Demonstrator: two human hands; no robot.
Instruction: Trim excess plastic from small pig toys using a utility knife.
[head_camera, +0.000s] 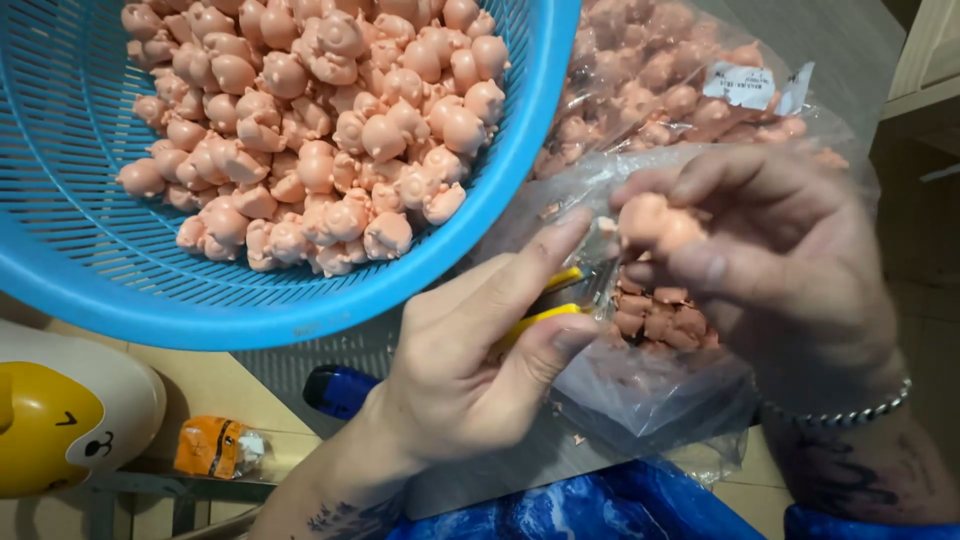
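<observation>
pink pig (655, 225) in right hand (780, 260) grip

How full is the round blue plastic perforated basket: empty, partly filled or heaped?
Partly filled. Small pink pig-shaped figures pile against one side of the blue plastic basket, while its bare perforated wall shows on the other side.

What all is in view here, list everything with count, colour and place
basket: one, blue, upper left
pig figures: many, pink, heaped in the basket
bag of figures: one, clear, upper right
bag of scraps: one, clear with pink bits, centre under the hands
toy: one, white and yellow, lower left
packet: one, orange, lower left
cloth: blue, bottom edge
cutter: one, yellow handles, in left hand
left hand: grips the cutter
right hand: holds one pink pig, bracelet on wrist
</observation>
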